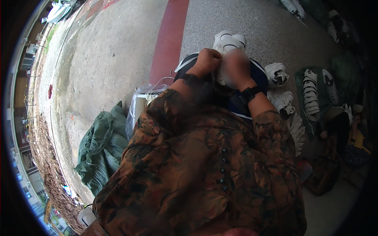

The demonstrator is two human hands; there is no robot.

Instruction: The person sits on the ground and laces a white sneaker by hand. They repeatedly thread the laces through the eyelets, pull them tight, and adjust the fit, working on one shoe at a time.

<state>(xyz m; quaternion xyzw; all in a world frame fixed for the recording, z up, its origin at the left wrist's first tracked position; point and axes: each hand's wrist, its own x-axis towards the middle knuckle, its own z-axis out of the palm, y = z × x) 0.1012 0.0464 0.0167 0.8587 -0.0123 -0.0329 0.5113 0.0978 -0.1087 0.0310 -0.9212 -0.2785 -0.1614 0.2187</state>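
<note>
Both my hands are close together above my lap, beside a bunch of white pieces [230,40] that look like shoe uppers. My left hand [208,61] has its fingers curled and pinched together at the left edge of the white material. What lies between those fingertips is too small to make out. A blurred patch covers my right hand [237,70], which is against the same material, so its fingers do not show clearly. Dark navy cloth with white stripes [262,76] covers my knees under the hands.
To my left are a green woven sack [103,145] and a clear plastic bag [134,108] with white cord. On my right lie white bundles [277,74], a stack of white shoe pieces [310,94] and green sacking [346,78]. A red stripe [167,43] crosses the concrete floor.
</note>
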